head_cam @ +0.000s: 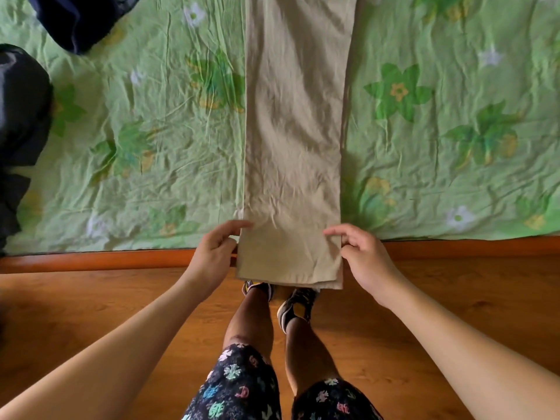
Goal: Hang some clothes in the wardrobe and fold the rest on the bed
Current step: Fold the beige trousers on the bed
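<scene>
Beige trousers (294, 116) lie flat on the bed sheet (439, 147), legs stacked one on the other, long axis running straight away from the person. The hem end hangs over the wooden bed rail (91, 260) toward the floor (454, 298); the waist end is out of frame at top. Grip is at the near end only: left hand (212, 256) pinches the L edge of the hem, thumb on top, and right hand (366, 262) pinches the R edge, forefinger on top of the cloth, both just above the rail. So the whole length lies ahead of the hands, approx centred btwn them, neither hand nearer. Prob next: carry the hem forward along that axis toward the waist, hands level so the edges stay matched. Off to the L, well apart, are dark clothes (21, 116) and a navy garment (81, 19).
</scene>
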